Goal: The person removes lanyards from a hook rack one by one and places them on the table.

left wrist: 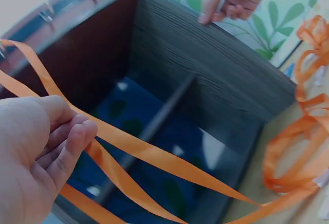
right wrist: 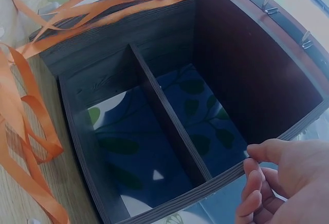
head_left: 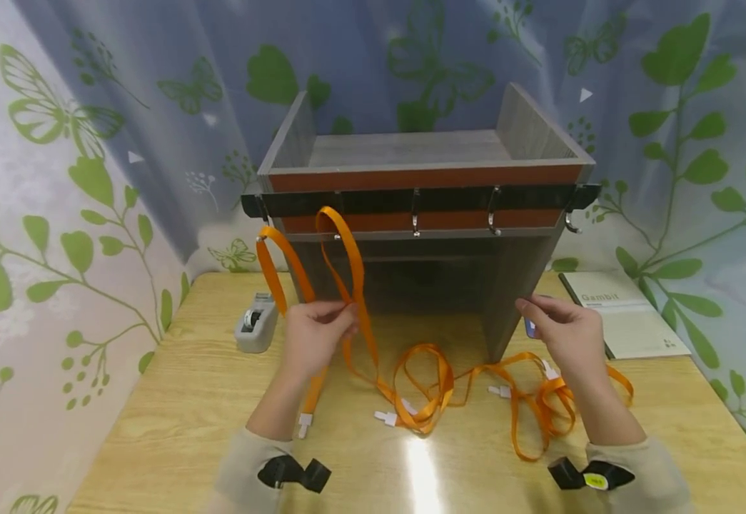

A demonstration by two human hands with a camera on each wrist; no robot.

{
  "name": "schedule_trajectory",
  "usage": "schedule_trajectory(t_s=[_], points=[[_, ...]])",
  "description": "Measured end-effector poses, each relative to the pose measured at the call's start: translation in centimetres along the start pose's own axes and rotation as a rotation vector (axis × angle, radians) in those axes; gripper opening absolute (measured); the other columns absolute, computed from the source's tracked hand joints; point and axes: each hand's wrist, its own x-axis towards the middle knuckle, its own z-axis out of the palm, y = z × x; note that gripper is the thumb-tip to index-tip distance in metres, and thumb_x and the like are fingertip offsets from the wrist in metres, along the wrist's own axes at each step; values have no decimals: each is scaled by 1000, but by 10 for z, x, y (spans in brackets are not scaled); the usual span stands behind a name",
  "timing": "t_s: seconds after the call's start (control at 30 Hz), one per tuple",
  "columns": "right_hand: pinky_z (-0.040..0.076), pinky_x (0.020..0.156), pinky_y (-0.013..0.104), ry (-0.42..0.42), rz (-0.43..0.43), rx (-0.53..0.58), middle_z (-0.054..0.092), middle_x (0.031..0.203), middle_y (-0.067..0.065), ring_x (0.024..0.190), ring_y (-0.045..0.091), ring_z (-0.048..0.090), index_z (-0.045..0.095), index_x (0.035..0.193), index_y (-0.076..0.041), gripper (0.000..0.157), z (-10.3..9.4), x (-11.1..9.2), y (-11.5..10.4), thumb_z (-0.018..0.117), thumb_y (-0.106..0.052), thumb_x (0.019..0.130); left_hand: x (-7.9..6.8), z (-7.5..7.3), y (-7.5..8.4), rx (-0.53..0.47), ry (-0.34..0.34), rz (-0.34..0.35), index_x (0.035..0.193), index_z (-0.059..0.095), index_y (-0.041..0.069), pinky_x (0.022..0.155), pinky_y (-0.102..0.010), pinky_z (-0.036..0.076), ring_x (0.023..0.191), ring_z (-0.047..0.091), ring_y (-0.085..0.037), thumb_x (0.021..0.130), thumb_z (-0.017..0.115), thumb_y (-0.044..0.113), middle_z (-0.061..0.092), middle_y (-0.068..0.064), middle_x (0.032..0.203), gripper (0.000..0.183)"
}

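My left hand point(head_left: 317, 330) pinches an orange lanyard point(head_left: 355, 268) between thumb and fingers. The lanyard's loop rises beside the second hook from the left; whether it is over the hook is unclear. Another orange lanyard point(head_left: 272, 277) hangs from the leftmost hook, its white clip point(head_left: 305, 426) low over the table. Thumb and curled fingers of my right hand point(head_left: 570, 334) hold the front edge of the right side panel of a grey wooden shelf unit point(right wrist: 180, 198). A black hook rail point(head_left: 373, 202) runs across the unit's upper front.
Loose orange lanyards point(head_left: 433, 400) with white clips lie on the wooden table point(head_left: 173, 428), and a tangled bunch point(head_left: 540, 410) lies farther right. A grey tape dispenser point(head_left: 257, 325) stands left of the shelf. To the right is a notebook point(head_left: 629, 314). A patterned curtain point(head_left: 373, 64) hangs behind.
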Motion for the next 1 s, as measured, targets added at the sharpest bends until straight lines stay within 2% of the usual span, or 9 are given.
schedule_trajectory(t_s=[0.1,0.3,0.47,0.57,0.63,0.7,0.77,0.87,1.0], points=[[56,75,11,-16,-14,-9,68,95,-30,88,1,64,70,125,-6,56,0,2,-2,72,-49,89,0,-8,18,18,5,81,95,75,-11,61,-24,62,63,71,-8,89,71,1,74,-26,84,15],[57,78,13,-41,-10,-5,68,94,-31,93,2,61,68,127,-4,56,-1,1,-3,70,-48,91,-4,-21,53,136,53,397,90,78,-7,60,-21,61,64,70,-2,86,74,-3,75,-19,78,7],[54,79,10,-46,-16,-10,68,96,-32,102,0,58,68,128,-4,57,-2,-1,-2,68,-48,92,-6,-32,72,126,95,490,87,77,-5,59,-19,60,64,68,-3,83,74,-6,74,-19,77,6],[54,79,11,-47,-21,-12,69,97,-31,102,0,59,68,128,-5,57,-2,-1,-1,68,-49,92,-7,-39,80,132,105,572,81,75,-2,54,-16,55,58,62,-6,81,74,-3,72,-15,72,2],[54,79,11,-50,-20,-12,69,98,-31,102,0,59,68,128,-5,57,-3,-1,-1,68,-49,92,-9,-42,84,129,97,629,74,73,0,49,-15,49,54,57,-6,82,74,0,68,-10,66,8],[54,79,11,-52,-17,-10,69,98,-31,102,0,59,68,128,-6,57,-3,-1,-1,68,-49,92,-11,-44,88,102,70,651,69,72,3,45,-17,41,50,50,-8,84,73,2,63,-5,61,14],[54,79,10,-55,-15,-8,70,97,-31,102,0,59,68,128,-5,57,-3,-1,-1,68,-49,92,-15,-46,90,58,43,640,71,73,1,43,-18,39,50,49,-8,84,73,0,62,-4,60,13],[54,79,10,-58,-14,-8,70,96,-31,102,1,59,68,128,-5,57,-3,0,-1,68,-49,92,-20,-47,90,70,26,627,79,76,-3,49,-17,45,55,53,-8,81,74,-7,65,-7,64,5],[54,78,10,-58,-17,-17,70,94,-31,96,2,60,68,127,-4,56,-3,1,-2,68,-48,92,-27,-48,86,130,31,580,86,78,-3,57,-17,56,61,64,-9,77,76,-10,73,-12,72,11]])
